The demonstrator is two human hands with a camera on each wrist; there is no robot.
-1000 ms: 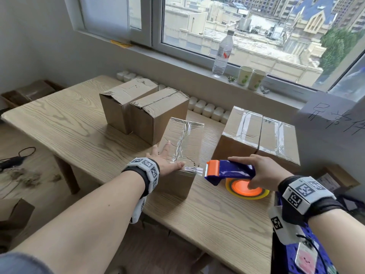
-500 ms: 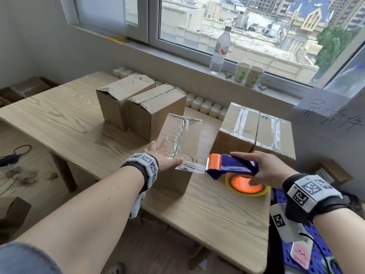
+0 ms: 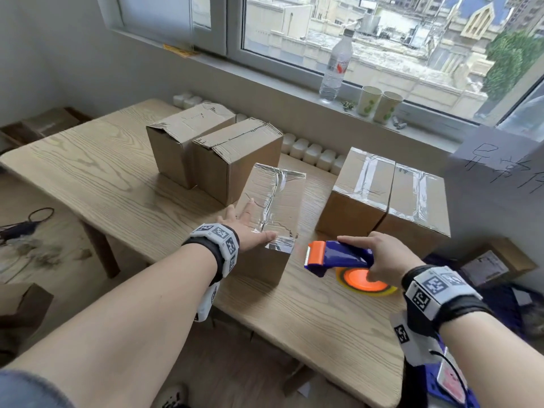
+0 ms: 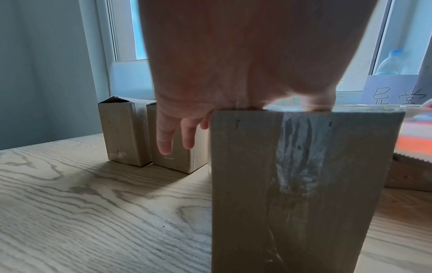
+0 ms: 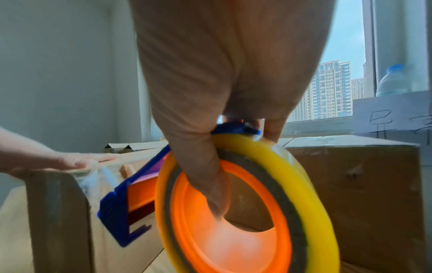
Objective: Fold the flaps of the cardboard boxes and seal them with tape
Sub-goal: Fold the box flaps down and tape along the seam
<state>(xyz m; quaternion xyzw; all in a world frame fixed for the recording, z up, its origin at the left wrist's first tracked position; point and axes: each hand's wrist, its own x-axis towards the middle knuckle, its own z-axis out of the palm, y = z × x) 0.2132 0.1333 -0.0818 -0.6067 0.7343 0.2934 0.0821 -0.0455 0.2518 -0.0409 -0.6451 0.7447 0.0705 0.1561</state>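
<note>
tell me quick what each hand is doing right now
Left hand: open, pressing flat on the taped box.
Right hand: gripping the tape dispenser.

I had the tall cardboard box wrapped in clear tape standing near the front edge of the pale wooden table. My left hand lay flat on its near left top corner. Just right of it my right hand held the blue and orange tape dispenser above the table. Two untaped brown cardboard boxes stood touching behind and to the left; two taped brown cardboard boxes stood touching to the right.
</note>
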